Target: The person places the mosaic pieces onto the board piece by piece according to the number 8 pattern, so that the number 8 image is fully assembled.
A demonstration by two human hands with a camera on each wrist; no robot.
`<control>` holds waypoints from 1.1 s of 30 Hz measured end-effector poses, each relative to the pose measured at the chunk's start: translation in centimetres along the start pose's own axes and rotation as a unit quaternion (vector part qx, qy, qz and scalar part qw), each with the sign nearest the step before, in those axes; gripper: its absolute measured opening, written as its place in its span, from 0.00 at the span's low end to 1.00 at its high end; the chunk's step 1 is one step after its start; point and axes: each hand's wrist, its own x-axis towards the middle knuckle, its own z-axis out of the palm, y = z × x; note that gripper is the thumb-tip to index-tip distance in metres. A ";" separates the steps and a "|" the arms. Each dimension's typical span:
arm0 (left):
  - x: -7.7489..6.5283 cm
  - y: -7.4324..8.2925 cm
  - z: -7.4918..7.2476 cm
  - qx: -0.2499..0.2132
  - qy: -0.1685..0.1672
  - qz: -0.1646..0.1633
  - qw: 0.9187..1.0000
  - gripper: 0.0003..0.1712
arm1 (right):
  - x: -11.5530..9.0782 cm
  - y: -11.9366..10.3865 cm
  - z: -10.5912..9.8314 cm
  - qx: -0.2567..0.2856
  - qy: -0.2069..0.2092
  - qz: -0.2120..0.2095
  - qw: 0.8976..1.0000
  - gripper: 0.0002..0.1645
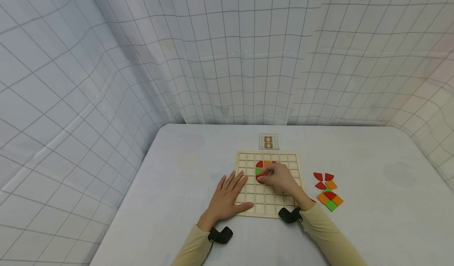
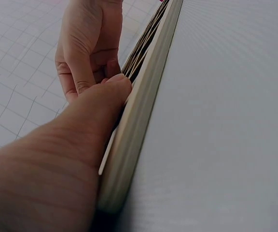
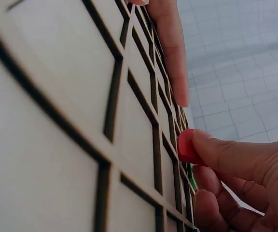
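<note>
In the head view a wooden grid board (image 1: 260, 209) lies on the white table. My right hand (image 1: 281, 176) is over its upper middle, pinching a red quarter-circle piece (image 1: 260, 180) at the grid. The right wrist view shows the thumb on that red piece (image 3: 187, 147), low against the grid, with a green edge (image 3: 193, 178) just beyond. Set in the board are a red quarter-circle (image 1: 259, 164), an orange square (image 1: 267, 163) and a green square (image 1: 258, 171); the right hand partly hides another red piece. With fingers spread, my left hand (image 1: 226, 201) rests on the board's left edge.
Several loose red, orange and green pieces (image 1: 331, 205) lie on the table right of the board, some overlapping. Behind the board is a small pattern card (image 1: 268, 142) with a printed grid. White gridded curtains (image 1: 241, 61) surround the table.
</note>
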 end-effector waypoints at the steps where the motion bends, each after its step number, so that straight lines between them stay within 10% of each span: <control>1: 0.0 0.0 0.0 0.001 0.000 0.000 1.000 0.48 | 0.0 0.0 0.0 -0.004 0.001 0.000 1.000 0.04; 33: -0.1 0.0 0.1 0.008 0.010 0.001 1.000 0.49 | -1.7 0.3 -1.6 -0.059 0.040 0.027 0.997 0.03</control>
